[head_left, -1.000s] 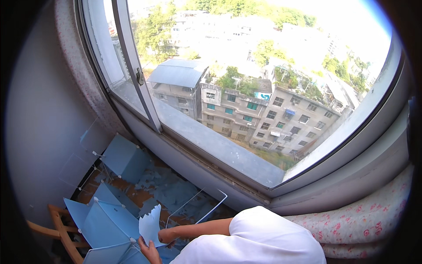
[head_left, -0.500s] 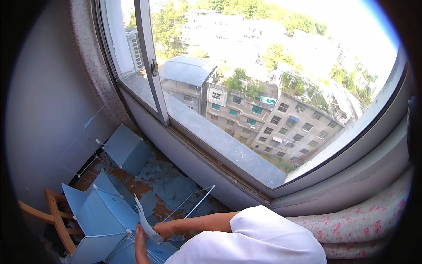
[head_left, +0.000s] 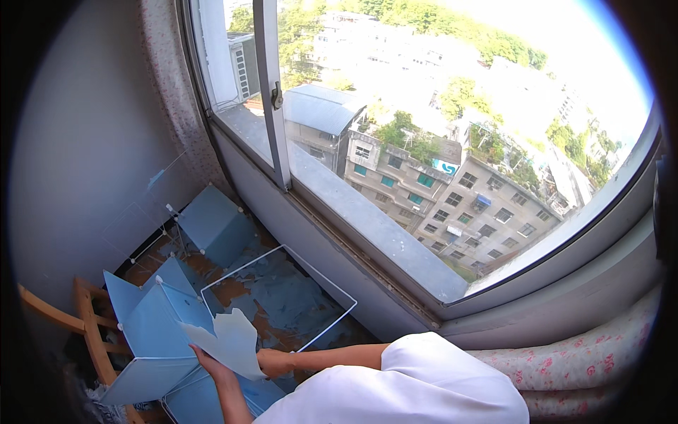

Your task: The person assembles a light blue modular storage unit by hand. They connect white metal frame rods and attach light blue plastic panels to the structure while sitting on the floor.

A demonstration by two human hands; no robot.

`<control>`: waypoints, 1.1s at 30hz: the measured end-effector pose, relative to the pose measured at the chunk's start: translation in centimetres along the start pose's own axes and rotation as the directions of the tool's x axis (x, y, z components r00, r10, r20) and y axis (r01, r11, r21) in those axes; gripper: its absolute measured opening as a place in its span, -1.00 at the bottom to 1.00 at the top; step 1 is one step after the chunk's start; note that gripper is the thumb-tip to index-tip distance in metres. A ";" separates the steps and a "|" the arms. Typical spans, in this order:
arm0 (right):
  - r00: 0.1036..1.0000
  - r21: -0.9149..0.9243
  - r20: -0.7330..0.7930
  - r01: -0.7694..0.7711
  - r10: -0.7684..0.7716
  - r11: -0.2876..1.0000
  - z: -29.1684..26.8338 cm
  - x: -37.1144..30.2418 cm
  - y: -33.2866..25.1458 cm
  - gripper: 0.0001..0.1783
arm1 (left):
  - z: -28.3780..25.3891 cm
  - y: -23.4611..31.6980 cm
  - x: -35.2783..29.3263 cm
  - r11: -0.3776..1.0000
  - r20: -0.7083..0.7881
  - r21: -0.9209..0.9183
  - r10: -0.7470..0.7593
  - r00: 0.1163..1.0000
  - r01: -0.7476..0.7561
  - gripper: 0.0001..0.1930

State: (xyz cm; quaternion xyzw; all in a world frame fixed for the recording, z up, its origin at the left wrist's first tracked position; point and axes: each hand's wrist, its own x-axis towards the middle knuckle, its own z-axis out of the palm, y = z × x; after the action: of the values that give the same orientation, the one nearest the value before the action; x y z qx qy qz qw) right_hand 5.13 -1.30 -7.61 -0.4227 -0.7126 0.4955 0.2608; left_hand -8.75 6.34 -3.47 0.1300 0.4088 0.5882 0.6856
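Note:
A ragged, pale blue-white torn sheet (head_left: 233, 338) stands between my two hands. My left hand (head_left: 214, 365) grips its lower left edge, fingers partly hidden behind it. My right hand (head_left: 274, 362) is closed at the sheet's right edge, its fingertips hidden. Beside that hand, a white square wire frame (head_left: 319, 277) extends over the floor, with open space inside it; whether my right hand also holds the frame I cannot make out. Below and left of the sheet, light blue panels (head_left: 152, 318) are joined at white connectors into open box shapes.
A blue cube (head_left: 214, 225) sits in the corner under the window. Torn blue scraps (head_left: 279, 283) cover much of the brown floor. A wooden chair (head_left: 95, 328) stands at left. The window (head_left: 272, 99) has a low sill, with a floral curtain (head_left: 586, 367) at right.
The torn sheet has turned from edge-on to face me, and the wire frame has swung round to show its square outline. My left hand has moved slightly left. My view has shifted slightly.

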 end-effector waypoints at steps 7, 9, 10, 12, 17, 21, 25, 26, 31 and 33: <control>0.988 -0.433 -0.152 -0.070 0.003 0.899 -3.6 -1.3 -1.1 -0.83 | 0.0 6.1 2.0 0.936 0.401 0.311 -0.286 0.870 0.165 -0.43; 0.989 -0.476 -0.140 -0.018 -0.055 0.879 -3.1 -0.5 -1.2 -0.83 | -0.4 8.9 0.7 0.839 0.337 0.529 -0.344 0.876 0.126 -0.59; 0.988 -0.499 -0.123 0.017 -0.090 0.866 -3.1 -0.2 -1.6 -0.82 | 0.2 10.3 -0.4 0.729 0.263 0.678 -0.359 0.895 0.093 -0.68; 0.984 -0.537 -0.121 0.048 -0.133 0.842 -3.9 0.4 -1.5 -0.79 | 2.0 12.2 -1.7 0.414 0.137 0.909 -0.398 0.907 0.044 -0.64; 0.993 -0.612 0.012 0.098 -0.116 0.784 -4.6 1.3 -1.5 -0.82 | -0.7 10.4 -2.9 -0.001 0.272 0.959 -0.261 0.926 -0.282 -0.30; 0.991 -0.619 0.015 0.116 -0.136 0.777 -4.6 1.2 -0.7 -0.85 | -0.8 9.6 -3.5 0.346 0.049 0.934 -0.363 0.930 0.086 -0.43; 0.978 -0.592 -0.029 0.151 -0.208 0.792 -4.5 1.3 -0.9 -0.85 | -1.7 8.8 -3.8 0.456 -0.129 0.829 -0.405 0.905 0.323 -0.51; 0.970 -0.573 -0.050 0.168 -0.239 0.802 -4.7 1.4 -1.2 -0.85 | -2.3 8.3 -3.6 0.513 -0.107 0.803 -0.374 0.921 0.302 -0.53; 0.966 -0.561 -0.131 0.114 -0.224 0.820 -4.6 1.7 -2.2 -0.88 | -2.3 7.5 -3.3 0.766 -0.130 0.572 -0.266 0.955 0.292 -0.63; 0.970 -0.560 -0.106 0.125 -0.220 0.819 -4.4 1.8 -2.6 -0.91 | -2.2 7.4 -3.2 0.834 -0.142 0.426 -0.322 0.936 0.352 -0.69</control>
State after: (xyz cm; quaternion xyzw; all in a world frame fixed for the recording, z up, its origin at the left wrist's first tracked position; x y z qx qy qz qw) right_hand 6.77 2.01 -3.69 -0.4529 -0.8358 0.2074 0.2309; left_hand -15.44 4.77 1.34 0.1901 0.5706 0.3530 0.7167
